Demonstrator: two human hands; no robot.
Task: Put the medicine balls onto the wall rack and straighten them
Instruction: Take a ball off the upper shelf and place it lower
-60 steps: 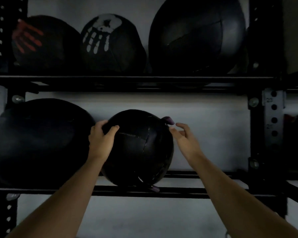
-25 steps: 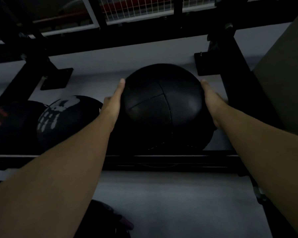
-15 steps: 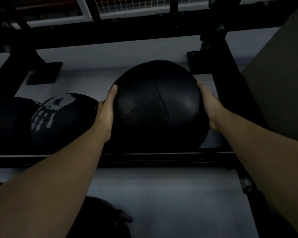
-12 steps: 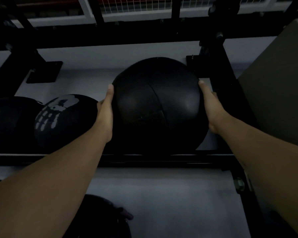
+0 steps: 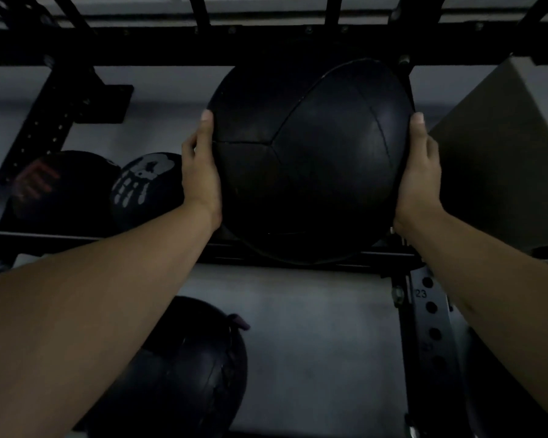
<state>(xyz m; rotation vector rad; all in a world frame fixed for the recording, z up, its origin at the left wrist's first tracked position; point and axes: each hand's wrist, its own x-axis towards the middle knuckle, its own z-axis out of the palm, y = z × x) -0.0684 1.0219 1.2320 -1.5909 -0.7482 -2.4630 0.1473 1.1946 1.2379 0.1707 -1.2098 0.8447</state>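
Your left forearm (image 5: 86,327) hides much of the lower ball (image 5: 184,374); the red-printed ball (image 5: 51,191) is blurred, its marking unreadable in the dark.

Our left hand (image 5: 200,172) and right hand (image 5: 419,175) pressed flat against a large black medicine ball (image 5: 310,159), resting on our wall rack's upper shelf (image 5: 377,259), skeleton-hand ball (image 5: 146,188) alongside

We see a pale gray wall (image 5: 314,327) behind everything, and a big gray block (image 5: 503,159) that sticks out from it on the right, light on top and dark on its side.
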